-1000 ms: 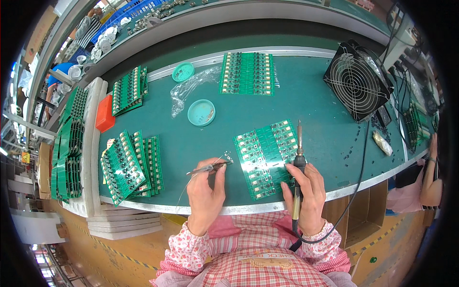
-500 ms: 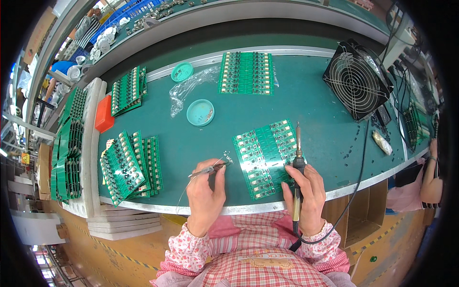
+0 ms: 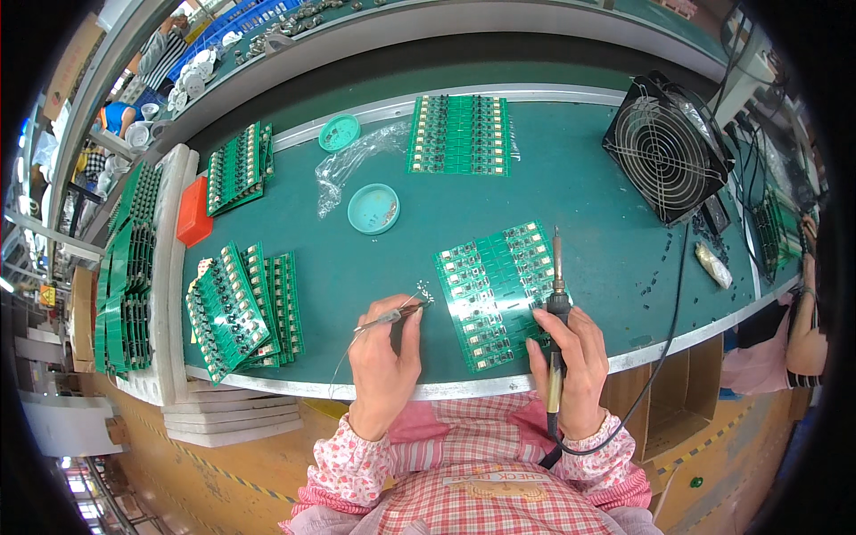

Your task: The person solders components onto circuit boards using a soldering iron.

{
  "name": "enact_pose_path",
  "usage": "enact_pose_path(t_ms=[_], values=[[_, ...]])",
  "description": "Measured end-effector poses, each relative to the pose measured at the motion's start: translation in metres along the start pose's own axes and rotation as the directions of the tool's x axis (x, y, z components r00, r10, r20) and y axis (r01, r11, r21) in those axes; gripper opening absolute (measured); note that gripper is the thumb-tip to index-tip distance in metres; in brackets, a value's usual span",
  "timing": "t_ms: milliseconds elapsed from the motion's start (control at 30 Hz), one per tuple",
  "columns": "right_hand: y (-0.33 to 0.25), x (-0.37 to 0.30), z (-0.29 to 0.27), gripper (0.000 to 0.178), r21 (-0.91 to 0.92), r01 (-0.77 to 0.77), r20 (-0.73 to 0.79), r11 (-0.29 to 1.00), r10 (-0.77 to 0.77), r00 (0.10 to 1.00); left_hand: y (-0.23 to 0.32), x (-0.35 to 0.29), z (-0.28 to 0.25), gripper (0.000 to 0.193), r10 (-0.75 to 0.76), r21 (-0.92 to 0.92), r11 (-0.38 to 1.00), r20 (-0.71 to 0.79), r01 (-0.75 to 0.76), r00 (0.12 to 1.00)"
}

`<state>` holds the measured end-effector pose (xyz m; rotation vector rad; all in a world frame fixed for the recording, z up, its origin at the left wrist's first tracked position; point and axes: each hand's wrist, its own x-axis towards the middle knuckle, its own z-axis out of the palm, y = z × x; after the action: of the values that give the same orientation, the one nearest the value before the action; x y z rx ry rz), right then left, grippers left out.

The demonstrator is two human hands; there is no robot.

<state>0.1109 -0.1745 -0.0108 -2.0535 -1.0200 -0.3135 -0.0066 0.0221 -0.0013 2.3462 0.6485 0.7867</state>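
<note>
My left hand (image 3: 385, 355) is closed round a pair of tweezers (image 3: 389, 317), with a thin wire, maybe solder, trailing from the same grip. The tweezer tips touch or hover beside a small scatter of tiny white parts (image 3: 424, 291) on the green mat. In my right hand (image 3: 575, 361) is a soldering iron (image 3: 557, 305), its tip pointing away from me and off the board. A green circuit board panel (image 3: 489, 299) with rows of white and black components lies tilted between my hands; my right fingers rest over its right edge.
Stacked circuit boards (image 3: 241, 312) and an orange-red box (image 3: 194, 212) stand at left. Farther back are two turquoise dishes (image 3: 374, 210), clear plastic wrap (image 3: 357, 169) and another board panel (image 3: 459, 135). A black fan (image 3: 667, 150) stands at right. The iron's cord (image 3: 655, 379) loops past the table edge.
My hands, the tweezers and the iron stay almost still. At the far left, a background person in blue has shifted.
</note>
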Motion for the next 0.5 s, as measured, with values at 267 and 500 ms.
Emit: enact_pose_path(t_ms=[267, 500], values=[[-0.0003, -0.0001, 0.0001, 0.049, -0.002, -0.002, -0.004, 1.000, 0.002, 1.000, -0.0005, 0.0010, 0.0002, 0.010, 0.005, 0.003, 1.000, 0.006, -0.005, 1.000], [-0.0005, 0.0010, 0.0001, 0.048, -0.004, 0.016, -0.027, 1.000, -0.016, 0.999, 0.0002, 0.0009, 0.0002, 0.009, 0.015, 0.013, 1.000, 0.001, -0.015, 1.000]])
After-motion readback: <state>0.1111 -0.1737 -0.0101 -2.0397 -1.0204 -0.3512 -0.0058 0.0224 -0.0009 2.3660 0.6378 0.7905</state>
